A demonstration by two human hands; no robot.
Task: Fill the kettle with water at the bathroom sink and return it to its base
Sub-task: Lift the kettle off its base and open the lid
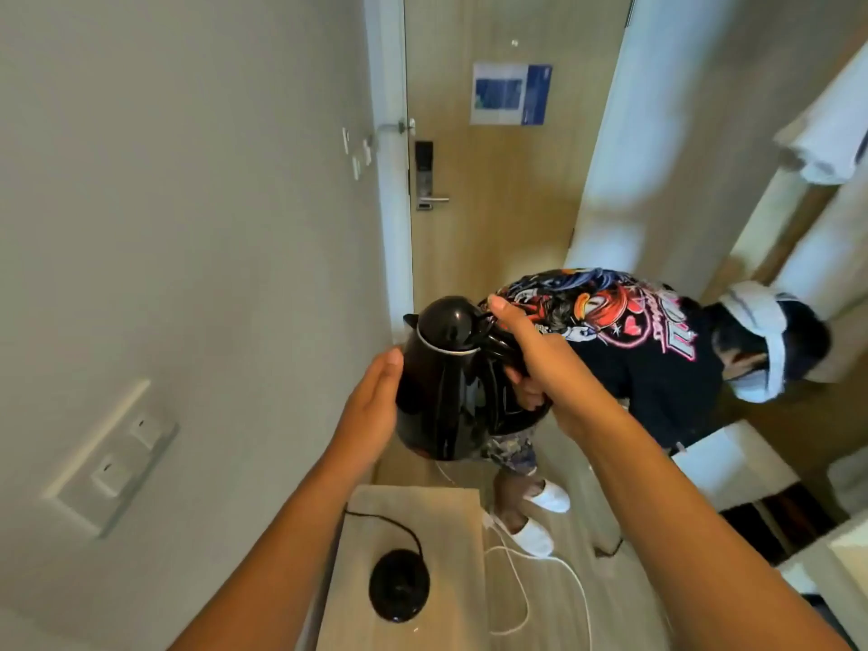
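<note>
A black kettle (446, 378) with its lid closed hangs in the air at the centre of the head view, spout toward the left wall. My right hand (535, 354) is wrapped around its handle, thumb up near the lid. My left hand (375, 406) lies flat with fingers extended against the kettle's left side. Below, the round black base (399, 585) with its black cord sits on a small light wooden table (446, 509) against the wall. The kettle is well above the base and apart from it.
Another person (634, 364) in a black printed shirt and white slippers bends over right behind the kettle. A white cable (521, 570) trails on the floor. The wooden door (493, 204) is ahead, a wall with switches (112, 462) on the left, white towels (826, 138) at right.
</note>
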